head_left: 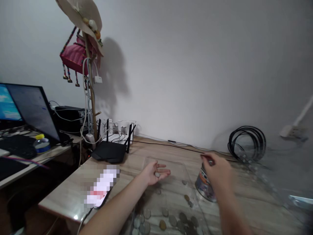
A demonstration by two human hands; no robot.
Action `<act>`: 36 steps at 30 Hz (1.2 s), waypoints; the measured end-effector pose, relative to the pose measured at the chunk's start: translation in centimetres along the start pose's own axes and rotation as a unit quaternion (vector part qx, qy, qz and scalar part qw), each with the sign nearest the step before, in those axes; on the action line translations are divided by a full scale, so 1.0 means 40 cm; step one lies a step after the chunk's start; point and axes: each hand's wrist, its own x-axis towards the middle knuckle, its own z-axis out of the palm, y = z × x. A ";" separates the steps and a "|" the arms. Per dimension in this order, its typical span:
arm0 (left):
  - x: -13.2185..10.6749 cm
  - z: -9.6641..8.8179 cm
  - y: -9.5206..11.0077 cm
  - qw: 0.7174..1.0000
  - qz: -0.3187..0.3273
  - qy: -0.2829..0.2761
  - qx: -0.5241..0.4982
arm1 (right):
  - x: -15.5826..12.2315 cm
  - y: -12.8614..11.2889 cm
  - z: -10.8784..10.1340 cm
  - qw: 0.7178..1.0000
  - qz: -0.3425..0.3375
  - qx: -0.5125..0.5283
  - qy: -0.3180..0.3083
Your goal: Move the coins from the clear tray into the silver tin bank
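Lying face up on the left hand's point(153, 172) palm is a single coin point(157, 174). The fingers point(164, 170) around it are apart and loosely curled, so the coin is cupped, not gripped. The right hand point(217, 169) hovers over the mouth of a can point(204, 188), its fingers drawn together. Motion blur hides whether they pinch anything.

The work appears to be moving coins between palm and can. It would go best with the left palm kept level, so the coin does not slide off, and with each coin taken by its edge.

As a flat disc, the coin has no long axis and its face points up. The can's long axis runs near upright, perhaps leaning a little, with its mouth hidden under the right hand.

More loose coins point(176, 222) lie on the desk point(73, 192) nearer the person. A router point(109, 151) and a cable coil point(246, 142) sit by the wall.
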 end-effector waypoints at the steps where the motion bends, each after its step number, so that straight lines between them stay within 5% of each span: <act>1: -0.003 0.003 0.002 1.000 0.011 0.020 -0.006 | 0.018 0.027 -0.021 0.997 0.061 -0.040 -0.004; 4: -0.007 0.010 0.003 0.998 0.023 0.051 -0.012 | 0.054 0.093 -0.049 0.980 0.171 -0.069 -0.075; 11: -0.003 0.007 0.002 0.999 0.016 0.050 -0.013 | 0.060 0.119 -0.031 0.979 0.167 -0.066 -0.100; 14: -0.002 0.003 0.002 0.999 0.013 0.035 -0.028 | 0.048 0.101 -0.029 0.986 0.119 -0.114 -0.015; 17: 0.003 -0.004 0.001 0.999 0.019 0.022 -0.043 | 0.022 0.055 0.001 0.998 0.006 -0.023 0.064; 20: 0.017 -0.019 -0.001 0.999 0.022 0.010 -0.046 | -0.030 -0.022 0.066 0.979 -0.124 0.134 -0.090; 23: 0.034 -0.034 -0.002 0.999 0.013 -0.020 -0.029 | -0.093 -0.096 0.131 0.906 -0.259 0.187 -0.278; 26: 0.043 -0.037 -0.005 0.998 -0.006 -0.060 -0.004 | -0.132 -0.129 0.164 0.861 -0.302 0.189 -0.364; 31: 0.040 -0.023 -0.014 0.998 -0.022 -0.063 0.010 | -0.131 -0.128 0.162 0.869 -0.284 0.161 -0.373; 36: 0.039 -0.026 -0.018 0.997 -0.024 -0.074 -0.003 | -0.105 -0.126 0.139 0.923 -0.254 0.084 -0.276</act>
